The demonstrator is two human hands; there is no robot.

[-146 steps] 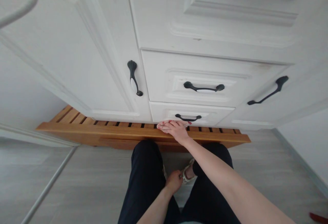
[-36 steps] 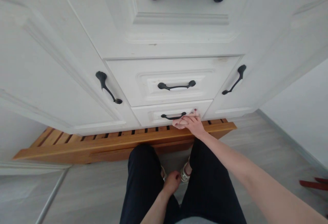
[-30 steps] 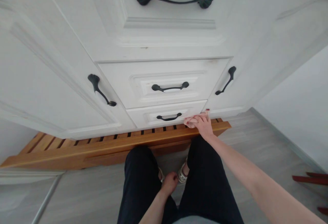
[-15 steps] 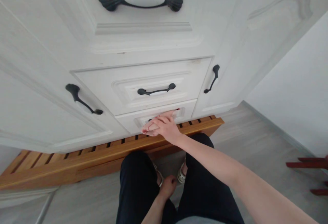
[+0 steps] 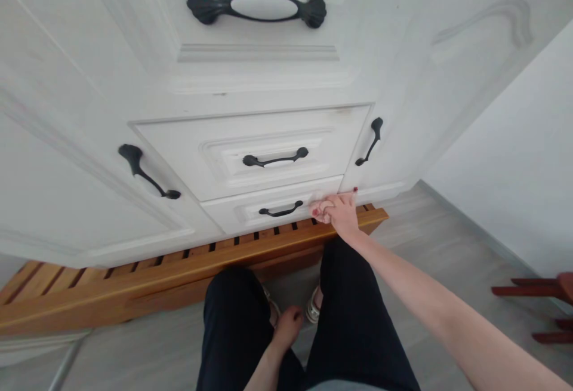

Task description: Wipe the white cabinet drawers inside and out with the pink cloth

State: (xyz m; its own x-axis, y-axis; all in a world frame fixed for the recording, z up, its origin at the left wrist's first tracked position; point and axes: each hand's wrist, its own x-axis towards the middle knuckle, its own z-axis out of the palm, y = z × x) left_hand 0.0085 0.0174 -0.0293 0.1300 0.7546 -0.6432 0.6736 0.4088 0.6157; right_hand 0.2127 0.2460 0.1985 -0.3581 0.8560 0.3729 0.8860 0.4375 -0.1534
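My right hand (image 5: 344,215) is pressed over what looks like a bunched pink cloth (image 5: 320,208) with small red spots at its ends. It holds the cloth against the right end of the lowest white drawer (image 5: 242,215), close to the wooden ledge. Just left of the cloth is that drawer's black handle (image 5: 281,209). My left hand (image 5: 287,324) hangs low between my knees, its fingers curled in, with nothing visible in it.
Above are another drawer handle (image 5: 276,157) and a large black handle with a white oval (image 5: 257,6). Door handles flank the drawers on both sides. A slatted wooden ledge (image 5: 179,268) runs along the cabinet foot. Red-brown wooden legs (image 5: 528,291) stand at right.
My right hand has moved right with the cloth, from over the lowest drawer's handle to the drawer's right end. The handle now shows fully. The left hand stays low, and the view shifts slightly.
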